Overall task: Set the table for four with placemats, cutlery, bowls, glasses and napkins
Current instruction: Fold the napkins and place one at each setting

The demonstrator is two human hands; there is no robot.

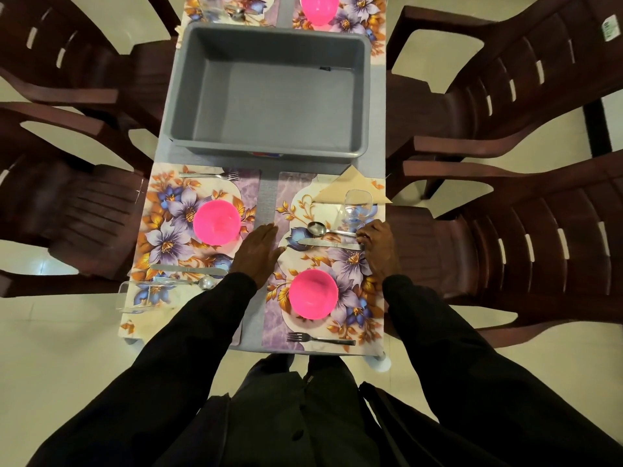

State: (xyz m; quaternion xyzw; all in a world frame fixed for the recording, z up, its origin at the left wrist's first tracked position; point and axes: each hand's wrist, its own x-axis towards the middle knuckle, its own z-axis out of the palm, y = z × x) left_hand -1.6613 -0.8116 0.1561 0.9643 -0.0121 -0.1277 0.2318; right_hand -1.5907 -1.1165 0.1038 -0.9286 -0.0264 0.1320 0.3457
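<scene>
A person in black sleeves [188, 332] stands at the end of a narrow worktop [268, 193] covered in grey woven cloth. The left grip [258, 252] lies flat, fingers straight and together, on the bare strip between the two near mats, holding nothing. The right grip [379, 249] has its fingers curled over the handle ends of a steel spoon [317, 228] and knife [328, 245]. Whether it pinches them or only touches them cannot be told.

Spoon and knife lie side by side across the right mat [273, 318], a glossy rectangle printed with violet flowers, gold leaves and marble veining. On the same mat are a round pink plastic bowl [313, 293], a fork [320, 339] near the person's edge, a clear glass [357, 207] just beyond the spoon, and a beige napkin [350, 185] folded into a triangle at the far corner.

The left mat [168, 210], of the same print, carries a second pink bowl [216, 222], a fork [210, 175] at its far edge, a knife [188, 269], a spoon [202, 283] and a clear glass [129, 296] at its near corner.

A deep grey plastic tub [182, 96], rectangular with rounded corners, sits mid-worktop. Beyond it another pink bowl [318, 8] sits on a flowered mat. Dark brown slatted plastic chairs [539, 96] flank both sides.
</scene>
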